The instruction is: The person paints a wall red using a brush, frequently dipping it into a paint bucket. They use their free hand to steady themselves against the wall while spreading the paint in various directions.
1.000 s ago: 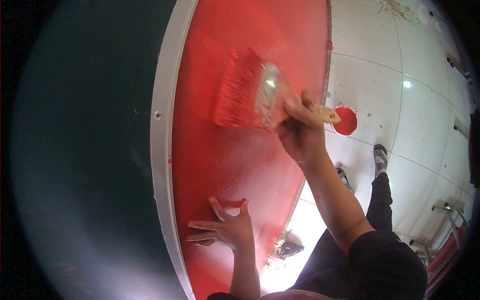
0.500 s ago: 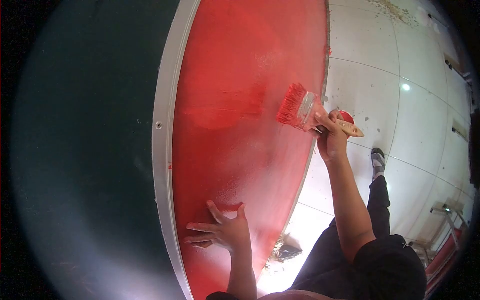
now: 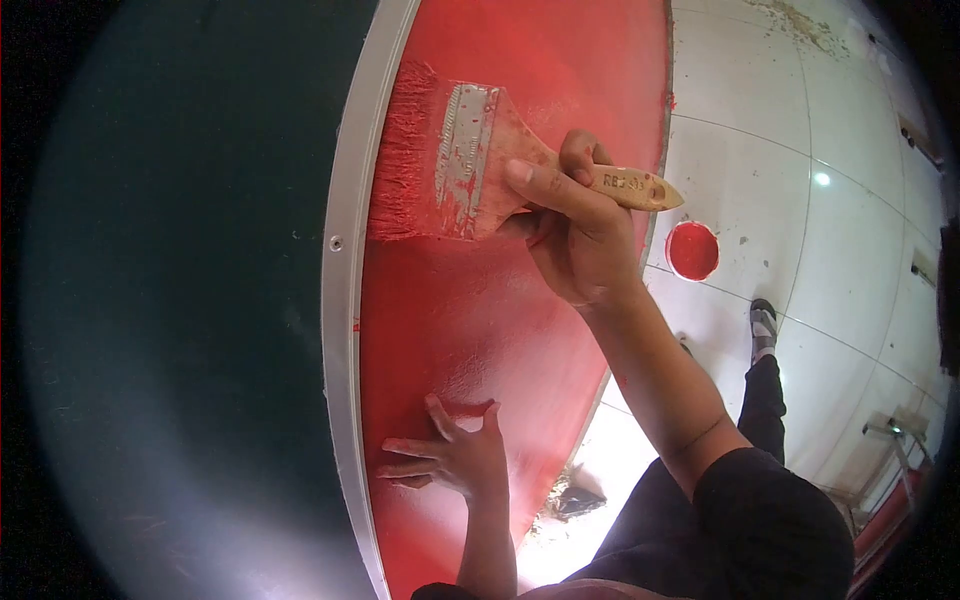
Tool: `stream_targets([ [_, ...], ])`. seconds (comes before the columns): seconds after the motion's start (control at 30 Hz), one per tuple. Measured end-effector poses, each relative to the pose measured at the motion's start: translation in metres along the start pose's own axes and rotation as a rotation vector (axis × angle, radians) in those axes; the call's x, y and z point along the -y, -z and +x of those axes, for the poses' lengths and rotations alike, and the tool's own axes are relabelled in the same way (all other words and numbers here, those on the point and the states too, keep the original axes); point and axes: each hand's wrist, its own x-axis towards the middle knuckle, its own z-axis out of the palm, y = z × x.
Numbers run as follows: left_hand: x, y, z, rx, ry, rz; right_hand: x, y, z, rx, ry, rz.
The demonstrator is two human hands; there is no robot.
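My right hand (image 3: pixel 580 220) grips a wide flat paintbrush (image 3: pixel 470 160) by its wooden handle, thumb on the near face. Red paint coats the bristles, and their tips reach the strip of red surface (image 3: pixel 450 310) beside the pale metal trim (image 3: pixel 345 300). Whether the bristles press on the surface is hard to tell. Lower down, my left hand (image 3: pixel 460 455) is spread with fingers apart, at the red surface, holding nothing.
A round tub of red paint (image 3: pixel 692 250) stands on the tiled floor (image 3: pixel 740 180). A dark green panel (image 3: pixel 190 270) lies left of the trim. Dark debris (image 3: pixel 578 502) is near the panel's lower edge. A metal frame (image 3: pixel 900 440) stands at the far right.
My right hand has carried the brush left, to the trim side of the red surface. The paint tub, partly covered before, now shows fully. My left hand stays spread in nearly the same place.
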Motion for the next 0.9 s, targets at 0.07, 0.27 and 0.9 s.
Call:
stream_targets([
  [0.07,-0.001,0.0,0.0,0.014,0.01,0.006,-0.004,-0.003,-0.002,-0.085,-0.022,-0.014],
  [0.27,0.0,0.002,0.001,-0.028,-0.007,0.012,0.003,0.052,-0.018,-0.406,-0.018,-0.265],
  [0.9,-0.007,0.005,0.001,-0.015,0.028,0.073,-0.004,0.03,-0.028,-0.313,0.023,-0.274],
])
